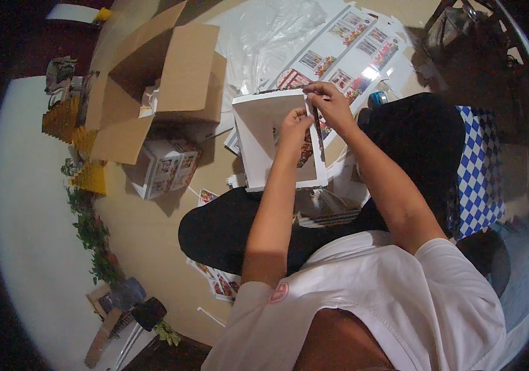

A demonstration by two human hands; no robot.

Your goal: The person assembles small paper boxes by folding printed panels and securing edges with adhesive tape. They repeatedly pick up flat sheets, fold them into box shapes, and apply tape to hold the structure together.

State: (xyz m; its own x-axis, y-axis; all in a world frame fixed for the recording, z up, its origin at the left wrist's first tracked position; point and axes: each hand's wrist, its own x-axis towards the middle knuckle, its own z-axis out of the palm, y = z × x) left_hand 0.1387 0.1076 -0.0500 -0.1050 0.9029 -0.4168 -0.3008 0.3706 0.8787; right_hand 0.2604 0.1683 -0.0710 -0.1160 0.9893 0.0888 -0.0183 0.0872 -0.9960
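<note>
An open cardboard box (258, 137), white inside with a dark printed outside, stands tilted in front of my folded legs. Its opening faces up toward me. My left hand (295, 131) reaches into the opening, fingers curled and pinched at the inner side of the right wall. My right hand (331, 110) grips the far right corner of the same box, thumb and fingers closed on its edge. Part of the right wall is hidden behind my hands.
A large brown carton (187, 71) with raised flaps stands at the far left, with a closed white printed box (164, 167) beside it. Flat printed card sheets (338, 46) and clear plastic sheeting (264, 37) lie beyond. A blue-and-white checked piece (479, 173) is on the right.
</note>
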